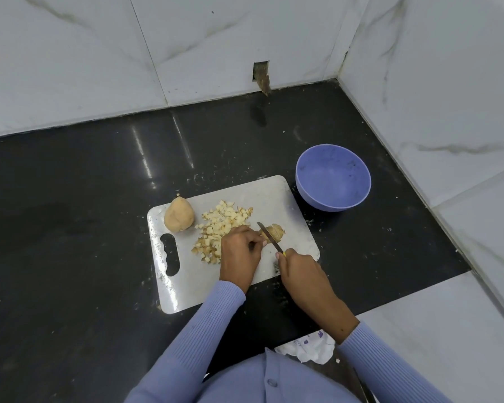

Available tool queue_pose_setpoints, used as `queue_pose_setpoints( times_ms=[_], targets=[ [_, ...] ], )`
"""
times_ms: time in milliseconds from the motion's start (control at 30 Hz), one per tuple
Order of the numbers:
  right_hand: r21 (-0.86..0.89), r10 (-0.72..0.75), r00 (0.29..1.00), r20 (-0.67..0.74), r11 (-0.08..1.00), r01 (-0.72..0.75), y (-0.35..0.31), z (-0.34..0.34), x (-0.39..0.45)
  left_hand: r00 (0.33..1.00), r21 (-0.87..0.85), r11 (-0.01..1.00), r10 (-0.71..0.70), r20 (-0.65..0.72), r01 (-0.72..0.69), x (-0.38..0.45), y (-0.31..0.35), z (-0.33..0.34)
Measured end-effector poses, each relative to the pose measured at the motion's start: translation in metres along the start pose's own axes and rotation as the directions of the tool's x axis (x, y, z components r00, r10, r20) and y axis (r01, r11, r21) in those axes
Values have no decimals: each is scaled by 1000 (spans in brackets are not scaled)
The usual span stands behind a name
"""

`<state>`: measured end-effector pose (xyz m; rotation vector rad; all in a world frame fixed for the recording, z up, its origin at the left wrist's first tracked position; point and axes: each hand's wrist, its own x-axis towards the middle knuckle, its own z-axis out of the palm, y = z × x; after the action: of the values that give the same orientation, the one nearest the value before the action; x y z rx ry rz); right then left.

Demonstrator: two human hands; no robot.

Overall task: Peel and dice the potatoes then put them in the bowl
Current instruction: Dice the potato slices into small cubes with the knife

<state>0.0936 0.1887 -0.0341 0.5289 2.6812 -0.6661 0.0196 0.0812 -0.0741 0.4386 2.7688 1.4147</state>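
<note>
A white cutting board [277,196] lies on the black counter. On its left end sits a whole potato [178,214]. A pile of diced potato [221,225] covers the board's middle. My left hand [240,251] pinches a sliced potato piece [275,231] against the board. My right hand [298,270] grips a knife [269,236] whose blade lies across that piece. A blue bowl [333,181] stands just right of the board's far corner; no potato shows in it.
Marble-tiled walls close the counter [99,199] at the back and right. A crumpled white paper [309,349] lies at the counter's near edge by my body. Small scraps dot the counter around the board.
</note>
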Motion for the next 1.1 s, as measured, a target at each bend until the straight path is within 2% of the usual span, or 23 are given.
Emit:
queue_pose_setpoints(
  times_ms=[300,500,633,733,867,1100],
  targets=[
    [-131,20,999,31,991,-16,-5,1,-4,999,41,998,-50,21,49,3,5,3],
    [-190,81,995,59,979,-69,18,9,-36,1000,46,999,-18,24,17,1,6,2],
    [-124,87,994,64,989,-79,27,3,-42,997,107,992,71,28,-74,-1,1,3],
    [-33,33,999,2,999,-33,24,-2,-39,991,194,973,131,-13,-127,-6,-6,-1],
    [-18,-9,1000,-30,1000,9,9,-5,-25,992,294,956,57,-114,-21,-13,-9,-8],
    [-66,-13,1000,-2,998,13,-3,-2,-9,992,275,961,14,-125,21,-11,-4,-6]
  ],
)
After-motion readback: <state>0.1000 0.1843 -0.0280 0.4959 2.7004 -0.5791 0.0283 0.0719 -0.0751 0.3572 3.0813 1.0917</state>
